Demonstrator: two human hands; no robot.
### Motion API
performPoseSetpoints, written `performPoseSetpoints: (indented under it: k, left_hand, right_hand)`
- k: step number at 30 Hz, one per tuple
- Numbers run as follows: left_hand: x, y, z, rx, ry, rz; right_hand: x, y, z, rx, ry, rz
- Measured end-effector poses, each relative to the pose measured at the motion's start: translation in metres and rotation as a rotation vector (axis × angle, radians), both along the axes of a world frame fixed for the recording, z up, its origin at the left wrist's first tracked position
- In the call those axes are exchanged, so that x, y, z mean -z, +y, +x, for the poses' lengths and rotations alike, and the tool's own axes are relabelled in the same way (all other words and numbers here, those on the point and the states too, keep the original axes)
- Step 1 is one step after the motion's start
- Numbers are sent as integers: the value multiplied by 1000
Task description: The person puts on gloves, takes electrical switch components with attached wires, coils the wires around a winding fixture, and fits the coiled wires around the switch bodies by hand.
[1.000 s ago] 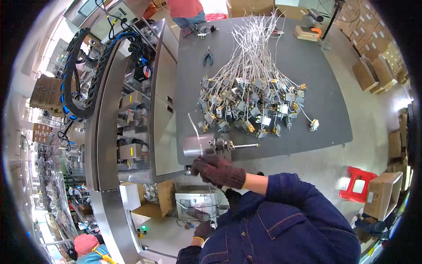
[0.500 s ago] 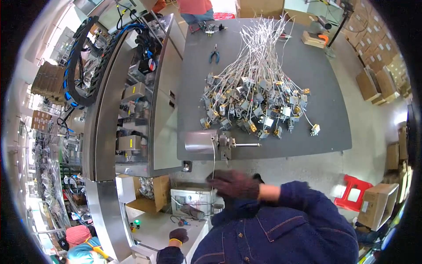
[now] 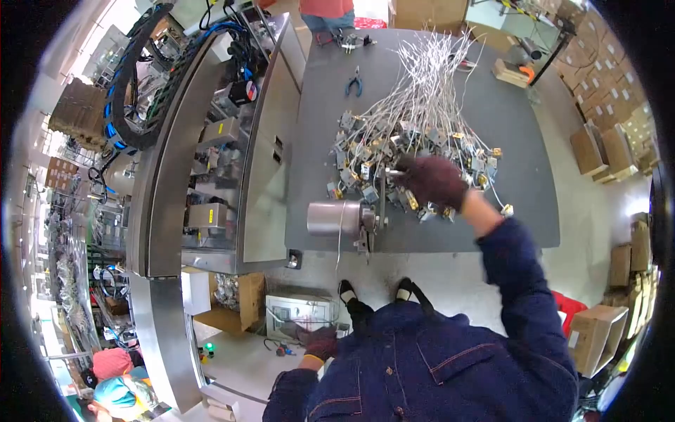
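Note:
My right hand [image 3: 434, 180], in a dark red glove, reaches over the table's front part. Its fingers close round the far end of a metal lever [image 3: 382, 195], which points away from me. The lever joins a shiny metal cylinder [image 3: 330, 219] at the table's front edge, with a thin white wire [image 3: 342, 228] draped over it. Behind and beneath the hand lies a heap of small grey parts with white wires [image 3: 422, 137], partly hidden. Low at the left, my gloved left hand [image 3: 321, 342] is beside a greyish elongated object [image 3: 294, 329]; its fingers are unclear.
Blue-handled pliers [image 3: 354, 83] lie on the dark table [image 3: 510, 211]. A steel machine cabinet [image 3: 264, 190] stands to the left. Below are a white box [image 3: 301, 309] and an open carton [image 3: 249, 299]. At right are a red stool [image 3: 566, 309] and cartons [image 3: 598, 334]. Another person [image 3: 327, 14] stands beyond the table.
My right hand has moved from near my body forward over the table. The lever has swung from pointing right to pointing away. My left hand has shifted up and right.

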State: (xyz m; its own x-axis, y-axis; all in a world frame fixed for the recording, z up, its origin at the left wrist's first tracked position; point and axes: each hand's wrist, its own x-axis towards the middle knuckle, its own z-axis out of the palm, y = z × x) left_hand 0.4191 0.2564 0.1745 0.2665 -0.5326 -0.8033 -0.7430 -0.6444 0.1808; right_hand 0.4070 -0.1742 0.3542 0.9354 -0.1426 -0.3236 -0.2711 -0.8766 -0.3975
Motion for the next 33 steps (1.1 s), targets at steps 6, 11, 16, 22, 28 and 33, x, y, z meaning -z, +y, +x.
performPoseSetpoints:
  k: [6,11,16,22,28,33]
  left_hand:
    - [19,-74,23,47,-220,-781]
    - [-32,-174,93,-780,536,-929]
    - [-46,-172,105,-261,70,-1298]
    - [-73,-161,99,-853,489,-1363]
    - [-115,-125,64,-1315,499,-1070]
    - [-109,-88,43,-330,379,-917]
  right_hand:
    - [9,43,-38,-330,5,185]
    - [61,-10,0,52,-1,-406]
    - [94,4,-21,-27,-6,-164]
    - [-58,19,-20,-110,-65,-19]
    - [-19,87,-43,-152,31,107]
    - [16,116,-16,-503,-675,-2]
